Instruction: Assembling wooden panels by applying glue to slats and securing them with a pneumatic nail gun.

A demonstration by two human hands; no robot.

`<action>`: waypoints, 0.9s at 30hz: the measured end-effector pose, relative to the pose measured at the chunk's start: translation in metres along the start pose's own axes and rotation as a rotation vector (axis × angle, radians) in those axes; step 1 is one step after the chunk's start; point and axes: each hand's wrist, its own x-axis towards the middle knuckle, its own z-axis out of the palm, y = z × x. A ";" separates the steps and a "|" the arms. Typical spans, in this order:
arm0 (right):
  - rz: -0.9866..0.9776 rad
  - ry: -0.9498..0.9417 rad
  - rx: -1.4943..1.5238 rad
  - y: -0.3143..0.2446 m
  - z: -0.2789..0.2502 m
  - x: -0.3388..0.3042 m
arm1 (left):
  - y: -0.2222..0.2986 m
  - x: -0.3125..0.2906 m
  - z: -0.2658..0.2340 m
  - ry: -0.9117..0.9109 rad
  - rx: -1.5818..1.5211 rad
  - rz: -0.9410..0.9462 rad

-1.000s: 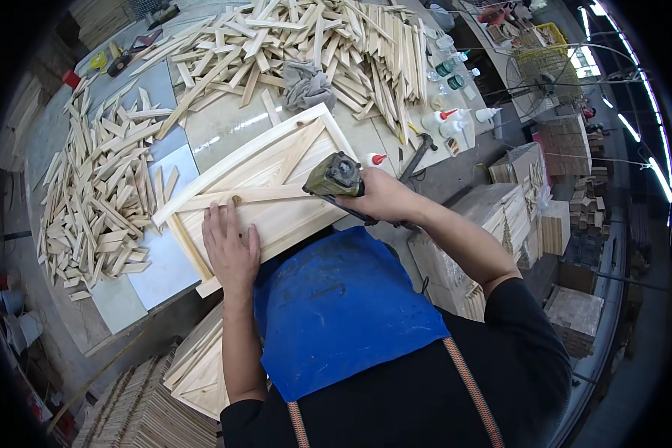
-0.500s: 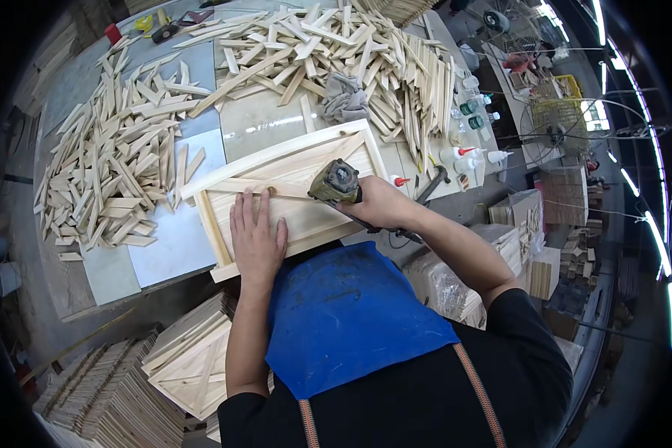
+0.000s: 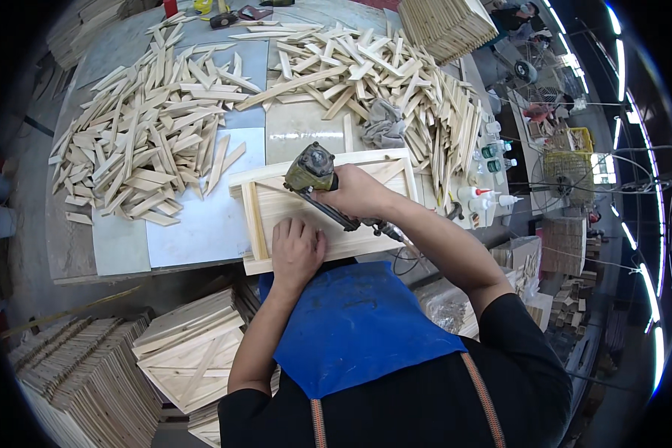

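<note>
My right hand (image 3: 357, 193) grips a pneumatic nail gun (image 3: 311, 170) with a worn, drab head and a dark magazine. The tool is over the upper left part of a pale wooden panel (image 3: 351, 245), near its far rail; whether its tip touches the wood is hidden. The panel has a raised frame and a diagonal brace (image 3: 390, 171), partly covered by my right hand and the gun. My left hand (image 3: 299, 250) rests on the panel's near left part, holding nothing, its fingers slightly bent and the thumb beside them.
Loose angled wood strips lie in a left pile (image 3: 138, 142) and a right pile (image 3: 433, 104). A grey cloth (image 3: 384, 123) sits beyond the panel. Glue bottles (image 3: 481, 196) stand at the table's right edge. Stacked panels (image 3: 194, 358) are below left; an air hose (image 3: 407, 261) hangs near my apron.
The nail gun has moved left across the panel, toward its upper left corner. My left hand has drawn back from the brace toward the near edge, its fingers more bent. The whole view has shifted.
</note>
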 end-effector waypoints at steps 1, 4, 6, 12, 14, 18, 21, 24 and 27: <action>0.021 -0.008 0.003 -0.006 0.001 0.004 | -0.001 -0.001 0.000 0.008 0.004 -0.008; 0.051 -0.017 -0.019 -0.016 0.004 0.011 | -0.005 -0.002 0.003 0.038 -0.027 0.061; 0.067 -0.014 -0.026 -0.020 0.005 0.013 | -0.008 -0.004 0.004 0.043 -0.026 0.065; 0.041 0.000 0.041 -0.013 -0.005 -0.006 | -0.004 -0.001 0.005 0.021 -0.033 0.079; 0.033 0.031 0.116 0.000 -0.015 -0.021 | -0.003 -0.002 0.000 -0.027 -0.024 0.082; 0.125 0.097 0.298 0.057 -0.047 -0.068 | 0.000 0.007 -0.001 -0.096 0.011 0.049; 0.237 0.174 0.375 0.111 -0.057 -0.092 | 0.011 0.019 0.005 -0.085 0.021 0.055; 0.334 0.166 0.267 0.137 -0.053 -0.100 | 0.026 0.049 0.016 -0.033 0.126 0.169; 0.309 0.145 0.298 0.133 -0.047 -0.103 | 0.025 0.067 0.036 -0.149 0.082 0.199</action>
